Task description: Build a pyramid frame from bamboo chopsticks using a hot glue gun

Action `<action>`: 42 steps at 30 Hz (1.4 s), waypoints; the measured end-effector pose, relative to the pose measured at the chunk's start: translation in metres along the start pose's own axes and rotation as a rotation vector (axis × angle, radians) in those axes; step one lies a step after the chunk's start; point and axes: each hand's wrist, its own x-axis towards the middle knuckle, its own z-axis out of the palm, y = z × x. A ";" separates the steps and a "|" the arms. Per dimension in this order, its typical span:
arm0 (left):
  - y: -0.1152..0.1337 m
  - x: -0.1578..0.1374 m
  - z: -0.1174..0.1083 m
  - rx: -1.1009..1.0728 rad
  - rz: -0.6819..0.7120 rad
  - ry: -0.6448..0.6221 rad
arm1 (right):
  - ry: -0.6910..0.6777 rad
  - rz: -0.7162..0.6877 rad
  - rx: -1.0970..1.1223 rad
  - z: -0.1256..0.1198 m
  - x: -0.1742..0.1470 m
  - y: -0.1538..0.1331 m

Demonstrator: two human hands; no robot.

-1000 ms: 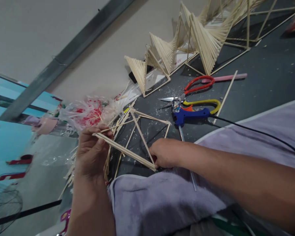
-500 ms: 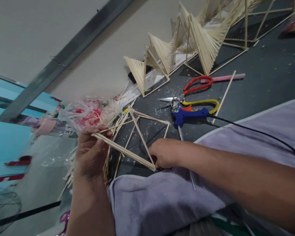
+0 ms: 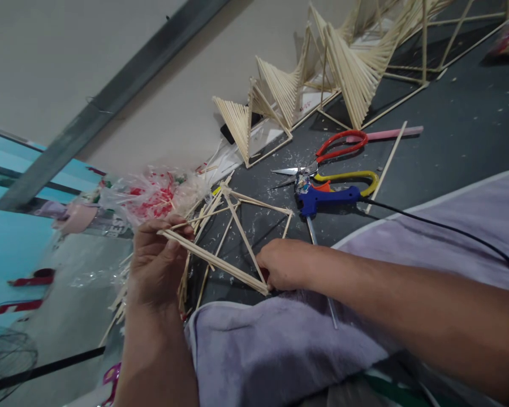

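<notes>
Both my hands are on an open frame of thin wooden sticks, which is tilted over the dark table. At its left corner, my left hand pinches the stick ends between thumb and fingers. My right hand is closed at the near right corner, its fingertips partly hidden behind the hand. Beyond the right hand lies a blue glue gun with a clear glue stick in it. Scissors with one red and one yellow handle lie against the gun.
Several twisted stick structures stand along the wall. Loose sticks are heaped beside my left hand, near a plastic bag with red bits. A pink stick and a single wooden stick lie right. Purple cloth covers the near edge.
</notes>
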 end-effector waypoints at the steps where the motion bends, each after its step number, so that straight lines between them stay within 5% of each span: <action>1: 0.000 0.000 0.000 0.000 -0.003 0.003 | 0.001 0.005 0.001 0.000 0.000 0.000; 10: 0.000 0.001 -0.002 0.017 -0.026 0.023 | -0.008 -0.013 0.060 0.003 0.002 0.002; 16: 0.004 -0.002 0.001 0.039 -0.050 0.044 | -0.183 0.036 0.256 0.002 0.003 0.003; 21: 0.004 -0.003 -0.001 0.004 -0.064 0.031 | -0.186 0.181 0.271 0.000 0.002 -0.005; 42: 0.002 -0.001 -0.002 -0.019 -0.105 0.031 | -0.197 0.238 0.291 0.000 0.004 -0.007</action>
